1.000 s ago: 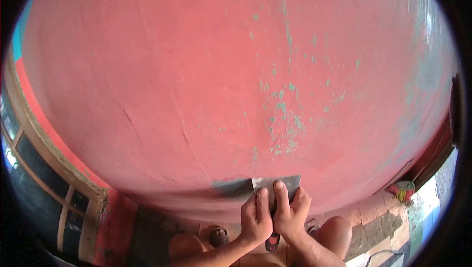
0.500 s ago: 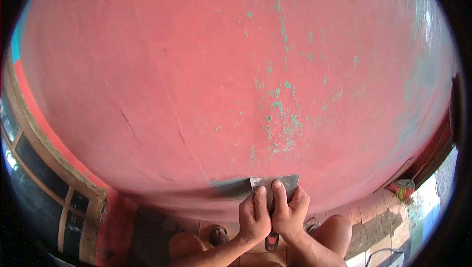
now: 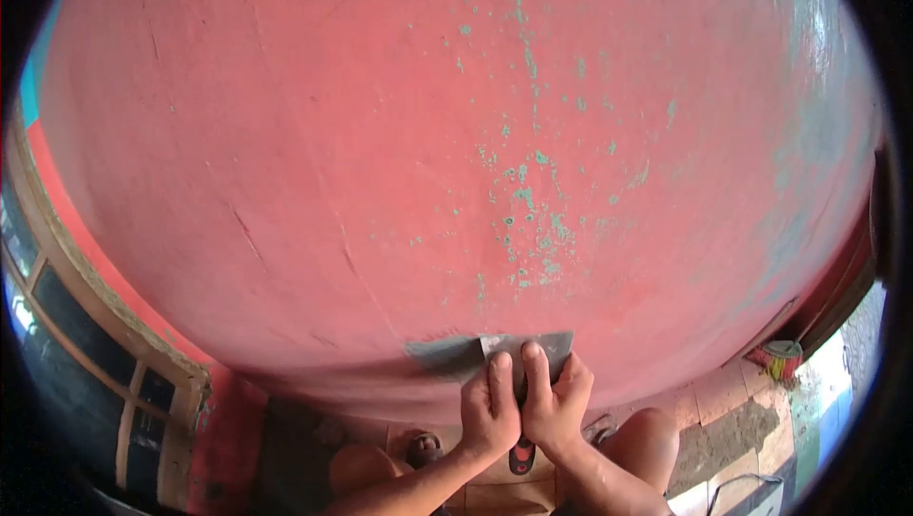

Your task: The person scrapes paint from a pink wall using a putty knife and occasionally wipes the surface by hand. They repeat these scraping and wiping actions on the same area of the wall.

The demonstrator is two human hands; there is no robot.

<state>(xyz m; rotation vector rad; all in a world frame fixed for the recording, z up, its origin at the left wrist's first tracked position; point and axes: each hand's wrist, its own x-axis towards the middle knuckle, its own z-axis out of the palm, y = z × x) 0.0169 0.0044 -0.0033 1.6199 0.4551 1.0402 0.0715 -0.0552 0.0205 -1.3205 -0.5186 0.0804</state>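
Observation:
Both hands are wrapped round one putty knife [image 3: 555, 343] with a wide metal blade and a black-and-red handle. My left hand [image 3: 489, 411] grips it from the left, its thumb stretched up onto the blade. On the other side my right hand [image 3: 557, 409] closes round the handle, its thumb also laid along the blade. The blade's edge lies at the lower part of a red-painted wall [image 3: 285, 136]. Just left of the blade is a grey-green patch [image 3: 442, 357], and above it green specks [image 3: 523, 194] show through the red paint.
A framed window [image 3: 90, 345] stands at the far left. Along the wall's foot runs a tiled floor [image 3: 709, 397]. A broom head with coloured bristles [image 3: 782, 361] rests at the right. My bent knees [image 3: 647, 445] flank the hands, with a dark sandal [image 3: 424, 447] between them.
The view has shifted slightly, so the wall's specks sit a little higher and further left. Both hands and the putty knife appear slightly up and left, with the same grip.

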